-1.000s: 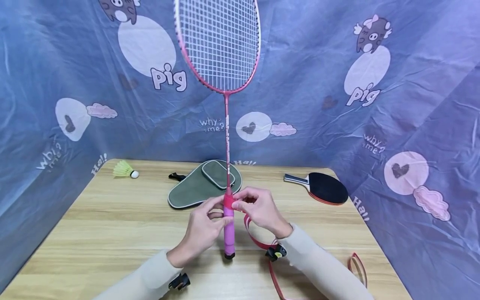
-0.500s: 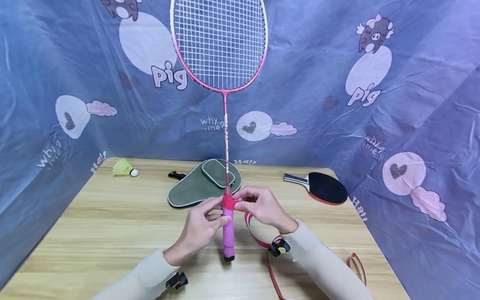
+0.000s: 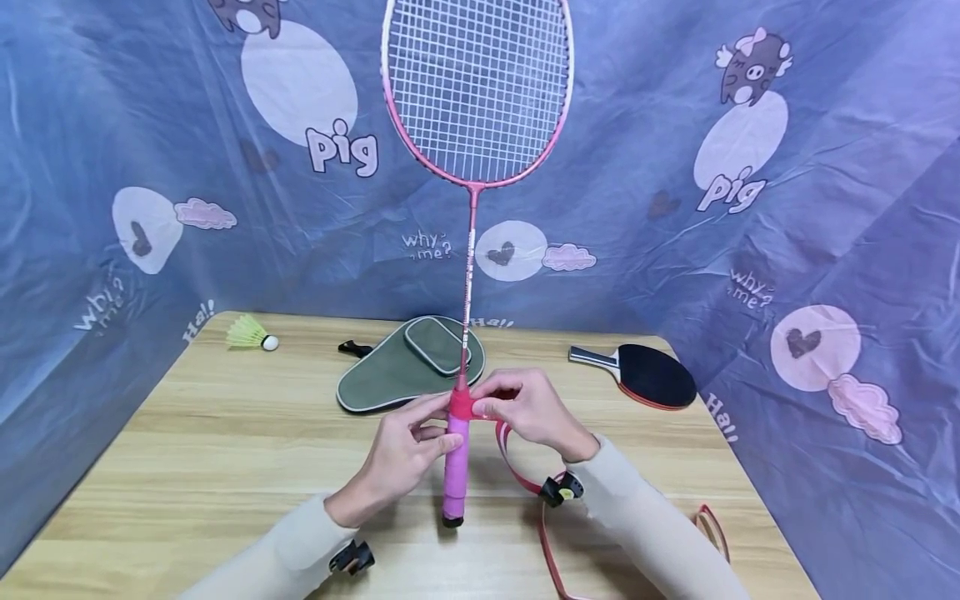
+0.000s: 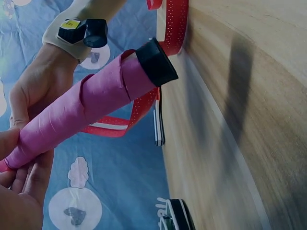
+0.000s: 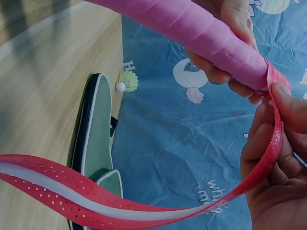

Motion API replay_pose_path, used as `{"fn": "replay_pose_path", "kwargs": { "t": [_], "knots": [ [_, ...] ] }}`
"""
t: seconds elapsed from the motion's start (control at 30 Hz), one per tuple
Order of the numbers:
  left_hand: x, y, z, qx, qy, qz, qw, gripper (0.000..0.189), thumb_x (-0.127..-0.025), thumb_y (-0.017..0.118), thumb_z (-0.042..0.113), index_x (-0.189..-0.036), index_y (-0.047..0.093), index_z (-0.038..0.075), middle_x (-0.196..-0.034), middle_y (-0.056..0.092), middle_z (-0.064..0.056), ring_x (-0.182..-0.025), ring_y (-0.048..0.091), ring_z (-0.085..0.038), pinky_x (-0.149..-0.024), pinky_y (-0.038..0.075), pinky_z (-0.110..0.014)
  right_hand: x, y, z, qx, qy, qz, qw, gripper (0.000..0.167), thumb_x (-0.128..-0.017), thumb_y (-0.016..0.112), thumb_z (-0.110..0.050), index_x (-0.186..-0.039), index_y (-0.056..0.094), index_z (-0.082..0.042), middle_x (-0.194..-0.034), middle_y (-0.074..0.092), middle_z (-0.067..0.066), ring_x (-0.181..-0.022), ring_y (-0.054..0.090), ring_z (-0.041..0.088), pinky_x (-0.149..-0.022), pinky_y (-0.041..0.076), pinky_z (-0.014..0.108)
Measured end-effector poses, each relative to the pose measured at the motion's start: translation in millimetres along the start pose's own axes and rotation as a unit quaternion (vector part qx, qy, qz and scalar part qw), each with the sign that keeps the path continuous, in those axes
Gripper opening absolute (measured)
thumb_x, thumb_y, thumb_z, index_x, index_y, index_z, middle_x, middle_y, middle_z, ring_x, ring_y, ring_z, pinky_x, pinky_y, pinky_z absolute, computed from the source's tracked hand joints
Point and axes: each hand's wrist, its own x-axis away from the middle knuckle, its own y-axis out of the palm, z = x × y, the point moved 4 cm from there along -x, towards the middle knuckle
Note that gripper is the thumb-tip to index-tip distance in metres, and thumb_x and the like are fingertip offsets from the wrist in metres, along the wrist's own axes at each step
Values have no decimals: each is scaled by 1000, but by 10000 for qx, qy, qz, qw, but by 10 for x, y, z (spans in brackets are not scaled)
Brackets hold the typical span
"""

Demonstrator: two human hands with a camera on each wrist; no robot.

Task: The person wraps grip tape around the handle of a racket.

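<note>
A pink badminton racket point(image 3: 474, 200) stands nearly upright above the table, its head cut off by the top of the head view. My left hand point(image 3: 408, 446) grips its purple handle point(image 3: 455, 471) near the upper end, thumb in front and fingers behind. Red perforated grip tape point(image 3: 461, 405) wraps the top of the handle. My right hand point(image 3: 528, 410) pinches this tape right beside the handle. From those fingers the loose tape point(image 5: 144, 213), with a white strip along it, hangs in a curve down to the table. A black cap point(image 4: 156, 62) ends the handle.
Behind the racket lies a green paddle case point(image 3: 390, 375) on the wooden table point(image 3: 225, 467). A yellow shuttlecock point(image 3: 252, 333) is at the back left, a black table tennis paddle point(image 3: 656, 377) at the back right. Patterned blue cloth point(image 3: 637, 167) encloses the back and sides.
The racket's head has swung to the right while the handle's bottom shifted slightly left. Both hands keep their hold, and the right hand has moved slightly right.
</note>
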Motion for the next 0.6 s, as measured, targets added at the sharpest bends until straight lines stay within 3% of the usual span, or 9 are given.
{"fn": "replay_pose_path", "kwargs": {
  "t": [0.17,0.3,0.43,0.6],
  "knots": [
    [-12,7,8,112,-42,-198,9997,58,-85,76,-4,-140,57,-2,-133,62,-21,-111,67,-9,-94,61,-27,-13,-6,-1,-92,124,23,9999,6,-85,80,-6,-91,79,-7,-86,78,9,-73,68,6,-62,57,21],
    [-22,4,24,197,-49,-343,9992,58,-87,74,-4,-142,56,-1,-135,62,-22,-112,67,-7,-95,60,-27,-21,9,21,-308,329,28,9990,10,-86,80,-10,-95,79,-7,-89,78,10,-73,66,6,-62,56,20],
    [-35,-14,39,225,-100,-313,9992,58,-87,75,-1,-141,55,-3,-132,65,-25,-111,69,-9,-96,60,-27,-28,12,36,-491,304,-3,9983,15,-87,80,-11,-101,80,-5,-94,77,13,-80,68,7,-67,58,21],
    [-40,-20,43,452,-194,-207,9986,50,-88,74,-1,-134,56,-3,-130,66,-27,-112,68,-1,-95,60,-24,-21,0,43,-583,79,-28,9983,15,-88,77,-7,-102,79,-1,-97,77,16,-84,70,8,-73,61,23]
  ]
}}
